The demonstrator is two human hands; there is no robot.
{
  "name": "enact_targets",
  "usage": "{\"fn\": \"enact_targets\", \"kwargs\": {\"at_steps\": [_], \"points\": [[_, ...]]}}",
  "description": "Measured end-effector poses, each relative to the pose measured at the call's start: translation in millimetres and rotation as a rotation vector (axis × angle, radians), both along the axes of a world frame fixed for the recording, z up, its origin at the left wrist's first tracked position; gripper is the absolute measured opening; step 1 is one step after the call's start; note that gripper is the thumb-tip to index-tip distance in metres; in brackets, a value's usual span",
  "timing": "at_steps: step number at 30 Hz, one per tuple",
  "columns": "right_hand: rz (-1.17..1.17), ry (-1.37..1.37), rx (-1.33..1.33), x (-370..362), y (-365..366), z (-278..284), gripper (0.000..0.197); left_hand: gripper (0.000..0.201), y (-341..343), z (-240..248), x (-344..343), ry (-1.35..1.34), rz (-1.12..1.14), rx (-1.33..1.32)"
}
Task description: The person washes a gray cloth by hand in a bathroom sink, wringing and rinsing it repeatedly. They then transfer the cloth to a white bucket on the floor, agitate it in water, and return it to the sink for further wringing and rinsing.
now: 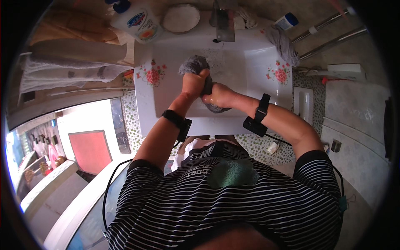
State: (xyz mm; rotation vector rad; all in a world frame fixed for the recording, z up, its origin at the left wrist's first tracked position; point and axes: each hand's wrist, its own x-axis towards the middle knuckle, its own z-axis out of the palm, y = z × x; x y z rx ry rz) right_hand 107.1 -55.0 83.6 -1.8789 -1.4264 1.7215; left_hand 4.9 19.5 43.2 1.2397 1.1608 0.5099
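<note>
A grey cloth [194,64] is bunched and twisted between my two hands above the white sink [266,100]. My left hand [193,84] is closed round its upper part, with a wad of cloth bulging out beyond the fingers. Slightly lower and to the right, my right hand [219,96] grips the other part, and a loose end hangs below it. Both hands look wet. Behind them stands the tap [225,27], and water or suds speckle the basin under it. Red flowers decorate the sink's two side rims.
Along the sink's back left are a white pump bottle [139,23] and a round pale dish [180,18]. A grey rag [284,45] drapes over the right back corner, near a blue-capped jar [286,21]. White towels [71,71] hang at left; metal rails [329,41] run at right.
</note>
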Motion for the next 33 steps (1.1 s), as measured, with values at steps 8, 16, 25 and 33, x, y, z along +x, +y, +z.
{"fn": "enact_targets", "kwargs": {"at_steps": [8,16,25,33], "points": [[-0.447,0.55,0.204,-9,-19,6,0.06,0.026,8,3,-5,0.076,0.043,-0.103],[-0.62,1.495,-0.49,4,-20,60,0.04,0.056,40,-5,-29,-0.715,0.317,-0.746],[-0.708,2.084,-0.349,-21,-21,48,0.051,0.062,13,21,-20,-1.326,0.073,-0.842],[-0.856,1.119,-0.159,-3,-39,19,0.047,0.063,4,8,-30,-1.159,0.178,-0.855]]}}
